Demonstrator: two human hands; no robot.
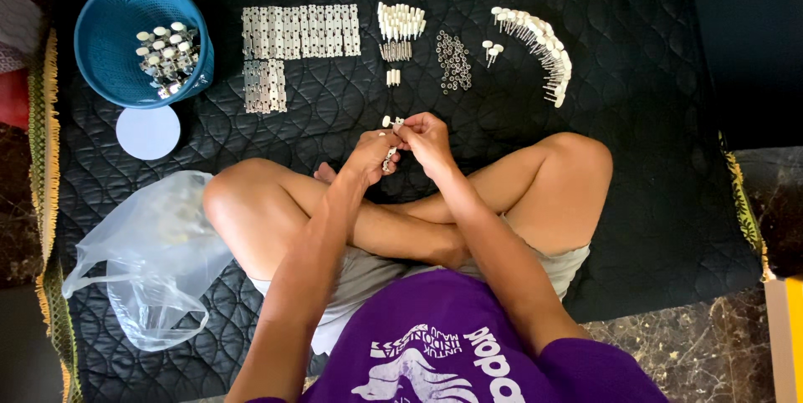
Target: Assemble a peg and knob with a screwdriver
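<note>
I sit cross-legged on a black quilted mat (pixel 652 118). My left hand (pixel 372 154) and my right hand (pixel 427 139) meet in front of my shins, both closed on a small metal part with a white knob (pixel 391 123). A second small metal piece (pixel 390 157) hangs under my left fingers. Laid out ahead of me are rows of flat metal plates (pixel 297 33), a bunch of white-headed pegs (pixel 400 23), a scatter of tiny rings (pixel 454 61) and a curved row of white-knobbed pins (pixel 539 47).
A blue plastic basket (pixel 117 35) at the far left holds several assembled knobbed parts (pixel 167 58). A white round lid (pixel 148 132) lies below it. A crumpled clear plastic bag (pixel 155 256) sits beside my left knee. Marble floor (pixel 719 344) borders the mat.
</note>
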